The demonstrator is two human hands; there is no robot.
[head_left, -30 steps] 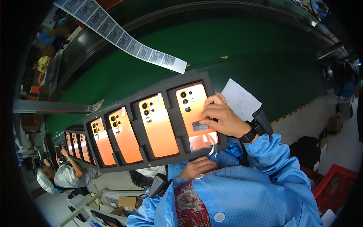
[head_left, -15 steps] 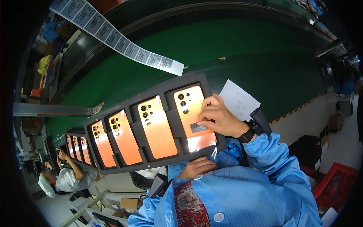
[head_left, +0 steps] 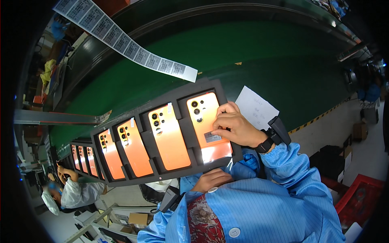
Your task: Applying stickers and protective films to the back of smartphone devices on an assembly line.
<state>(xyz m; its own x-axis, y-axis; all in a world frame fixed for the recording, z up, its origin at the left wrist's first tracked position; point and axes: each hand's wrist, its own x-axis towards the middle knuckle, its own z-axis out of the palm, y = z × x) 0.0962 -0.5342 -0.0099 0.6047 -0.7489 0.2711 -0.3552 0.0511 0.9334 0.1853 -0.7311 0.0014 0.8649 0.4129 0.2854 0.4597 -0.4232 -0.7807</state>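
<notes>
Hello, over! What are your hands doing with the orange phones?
Right hand pressing a small label onto the rightmost orange phone. Left hand under the black tray edge. Nothing in the way.

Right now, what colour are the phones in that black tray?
Orange phones, shading lighter toward their lower ends, seen in the head view.

The 4 orange phone backs (head_left: 169,137) look glossy and smooth, glaring near the right hand (head_left: 235,128). Their black tray (head_left: 184,165) looks like matt foam. The conveyor belt (head_left: 259,52) is matt green, the label strip (head_left: 125,42) paper, the sleeve (head_left: 300,178) blue cloth.
</notes>
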